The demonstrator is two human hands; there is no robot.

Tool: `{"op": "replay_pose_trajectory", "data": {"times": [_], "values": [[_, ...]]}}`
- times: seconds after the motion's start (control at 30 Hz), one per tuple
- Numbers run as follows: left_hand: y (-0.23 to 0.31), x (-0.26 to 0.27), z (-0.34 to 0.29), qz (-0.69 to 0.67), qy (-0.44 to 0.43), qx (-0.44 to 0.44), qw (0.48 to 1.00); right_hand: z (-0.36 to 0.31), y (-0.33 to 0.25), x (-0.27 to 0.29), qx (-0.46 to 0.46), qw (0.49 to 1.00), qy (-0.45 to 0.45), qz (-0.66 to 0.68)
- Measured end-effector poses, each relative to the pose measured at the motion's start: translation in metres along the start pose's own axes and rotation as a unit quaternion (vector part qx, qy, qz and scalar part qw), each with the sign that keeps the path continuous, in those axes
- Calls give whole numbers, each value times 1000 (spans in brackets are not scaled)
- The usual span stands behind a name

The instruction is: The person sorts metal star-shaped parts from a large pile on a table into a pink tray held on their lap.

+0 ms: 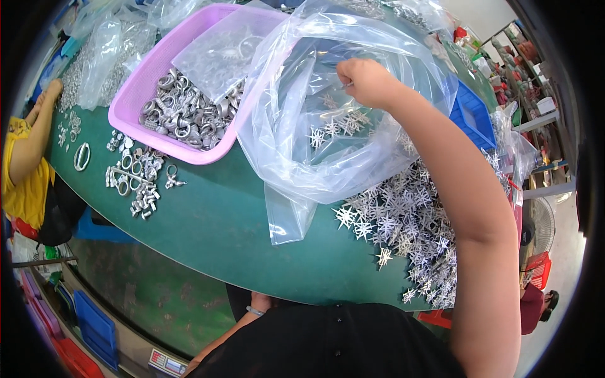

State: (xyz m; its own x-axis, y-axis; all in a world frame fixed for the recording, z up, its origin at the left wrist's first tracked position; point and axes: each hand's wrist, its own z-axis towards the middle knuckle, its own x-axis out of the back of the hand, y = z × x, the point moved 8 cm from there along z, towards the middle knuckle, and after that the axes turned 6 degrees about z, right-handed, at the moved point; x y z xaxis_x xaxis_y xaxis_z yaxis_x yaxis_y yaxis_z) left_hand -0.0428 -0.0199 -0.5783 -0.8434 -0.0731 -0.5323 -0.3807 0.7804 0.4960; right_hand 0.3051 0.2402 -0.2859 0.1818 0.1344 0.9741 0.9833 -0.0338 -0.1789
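My right hand (pixel 367 82) is held over the mouth of a large clear plastic bag (pixel 283 170), its fingers curled closed. What they hold, if anything, is hidden. Inside the bag lie several silvery star-shaped metal pieces (pixel 343 125). Beneath my right forearm spreads a big heap of the same spiky stars (pixel 409 214), with a few loose ones at its left edge. My left hand (pixel 260 302) is low by the near table edge, close to my body; its fingers are hidden from view.
A pink plastic basket (pixel 120 113) of metal rings stands left of the bag, a small pile of metal parts (pixel 135 173) beside it. Behind my right arm is a blue bin (pixel 472 116). At the far left, a person in a yellow shirt (pixel 28 164) works at the green table (pixel 214 220).
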Motion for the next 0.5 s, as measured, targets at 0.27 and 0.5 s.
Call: {"op": "replay_pose_trajectory", "data": {"times": [0.27,0.5], "values": [[1,0,0,54,19,15,998,-13,15,18,22,999,-18,-16],[10,-3,-1,76,15,-39,996,-16,4,5,32,998,-41,-22]]}}
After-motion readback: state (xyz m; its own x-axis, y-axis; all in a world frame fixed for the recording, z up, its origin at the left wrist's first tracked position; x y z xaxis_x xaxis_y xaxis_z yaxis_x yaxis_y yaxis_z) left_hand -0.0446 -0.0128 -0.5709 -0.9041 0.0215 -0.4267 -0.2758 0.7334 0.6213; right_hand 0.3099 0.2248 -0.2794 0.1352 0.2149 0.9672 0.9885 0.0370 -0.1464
